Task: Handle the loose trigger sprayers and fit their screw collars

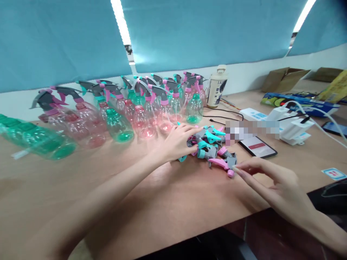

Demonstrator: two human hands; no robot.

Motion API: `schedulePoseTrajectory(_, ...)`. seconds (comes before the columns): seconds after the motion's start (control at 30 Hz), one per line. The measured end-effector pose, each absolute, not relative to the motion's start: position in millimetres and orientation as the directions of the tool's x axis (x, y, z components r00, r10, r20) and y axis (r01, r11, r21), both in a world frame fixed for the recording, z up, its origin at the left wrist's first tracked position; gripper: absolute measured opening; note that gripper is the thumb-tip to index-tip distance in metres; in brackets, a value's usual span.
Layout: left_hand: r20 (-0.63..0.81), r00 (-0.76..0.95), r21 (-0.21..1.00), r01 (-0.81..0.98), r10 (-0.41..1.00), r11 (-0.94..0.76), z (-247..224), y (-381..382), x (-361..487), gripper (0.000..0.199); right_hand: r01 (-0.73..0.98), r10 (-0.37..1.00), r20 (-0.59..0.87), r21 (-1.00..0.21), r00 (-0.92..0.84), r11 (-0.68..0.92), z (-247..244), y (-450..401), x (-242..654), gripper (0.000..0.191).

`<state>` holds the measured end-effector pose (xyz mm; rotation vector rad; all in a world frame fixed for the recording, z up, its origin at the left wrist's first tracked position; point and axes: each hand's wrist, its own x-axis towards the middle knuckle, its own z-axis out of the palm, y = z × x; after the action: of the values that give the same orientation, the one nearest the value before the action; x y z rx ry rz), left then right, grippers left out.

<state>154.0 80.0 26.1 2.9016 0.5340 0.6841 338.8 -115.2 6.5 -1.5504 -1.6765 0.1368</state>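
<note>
A pile of trigger spray heads (210, 139), grey with turquoise or pink parts, lies on the table. My left hand (180, 141) reaches over the pile's left side, fingers stretched and thumb apart, touching the heads there. At the pile's near right edge, my right hand (276, 180) pinches a grey and pink spray head (230, 162) between thumb and forefinger. Behind my left hand stand clear bottles without heads, among them a green bottle (119, 126) and a pink bottle (145, 122).
Several bottles with spray heads fitted (165, 104) stand along the wall. Green bottles (40, 139) lie at the far left. To the right are a phone (258, 146), a white power strip (295, 128) with cables, a cream bottle (217, 88) and a cardboard box (282, 81).
</note>
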Motion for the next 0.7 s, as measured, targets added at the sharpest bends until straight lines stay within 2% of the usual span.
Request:
schedulePoseTrajectory(0.1, 0.432, 0.815, 0.185, 0.339, 0.386, -0.923, 28, 86, 142, 0.04, 0.798, 0.853, 0.518, -0.538, 0.058, 0.273, 9, -102, 342, 0.011)
schedulePoseTrajectory(0.2, 0.434, 0.791, 0.146, 0.411, 0.432, -0.9, 31, 99, 130, 0.038, 0.827, 0.839, 0.544, -0.474, 0.004, 0.304, 10, -80, 345, 0.016)
schedulePoseTrajectory(0.47, 0.309, 0.89, -0.031, 0.36, 0.334, -0.932, 25, 121, 138, 0.041, 0.892, 0.856, 0.446, -0.227, -0.261, 0.39, 10, -8, 330, 0.06)
schedulePoseTrajectory(0.6, 0.223, 0.932, -0.113, 0.317, 0.287, -0.942, 21, 127, 150, 0.035, 0.926, 0.886, 0.385, -0.162, -0.258, 0.34, 2, 4, 318, 0.076)
schedulePoseTrajectory(0.7, 0.193, 0.947, -0.167, 0.29, 0.257, -0.942, 18, 130, 152, 0.031, 0.952, 0.911, 0.369, -0.162, -0.186, 0.26, -6, 2, 314, 0.071)
